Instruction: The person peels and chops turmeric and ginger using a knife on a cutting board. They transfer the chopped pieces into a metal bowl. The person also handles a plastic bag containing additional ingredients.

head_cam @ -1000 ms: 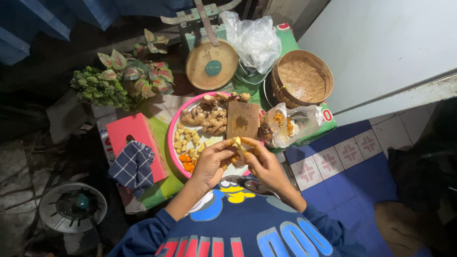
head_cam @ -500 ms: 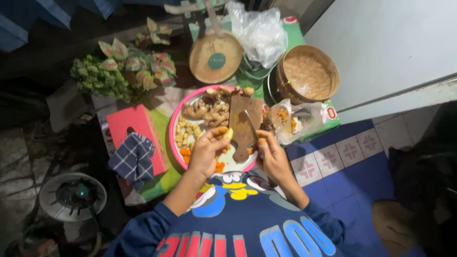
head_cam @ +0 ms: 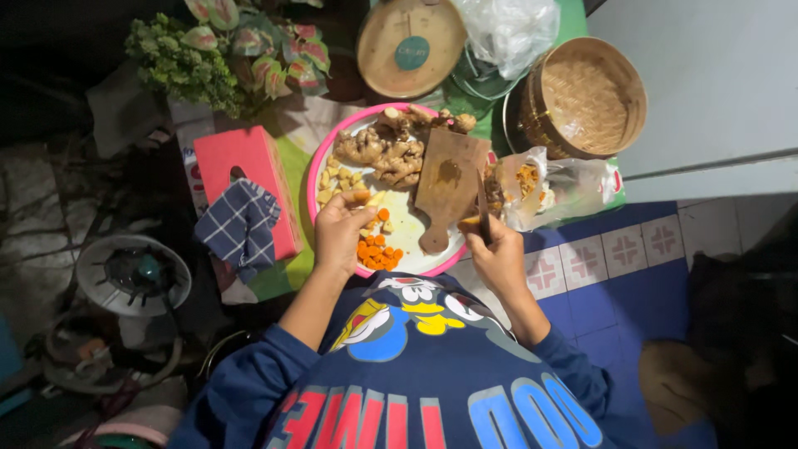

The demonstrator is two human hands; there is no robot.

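Observation:
A round pink-rimmed tray (head_cam: 314, 179) holds ginger roots (head_cam: 391, 154), pale cut pieces (head_cam: 337, 179), orange turmeric slices (head_cam: 378, 249) and a small wooden cutting board (head_cam: 449, 187). My left hand (head_cam: 339, 233) is over the tray's left side, fingers closed on a pale yellow piece (head_cam: 359, 198). My right hand (head_cam: 497, 254) sits at the tray's right edge, gripping a knife (head_cam: 482, 208) whose blade points up along the board's edge, with an orange piece by the thumb.
A clear plastic bag of roots (head_cam: 553, 187) lies right of the tray. A woven bamboo basket (head_cam: 586, 96), a round wooden lid (head_cam: 411, 46) and a plastic bag (head_cam: 507, 29) sit behind. A red tissue box with checked cloth (head_cam: 245, 204), plants (head_cam: 224, 54) and a gas burner (head_cam: 133, 274) are left.
My hands, together over the tray's front a second ago, have parted: the left went to the tray's left side with a piece, the right moved to the board's right edge with the knife.

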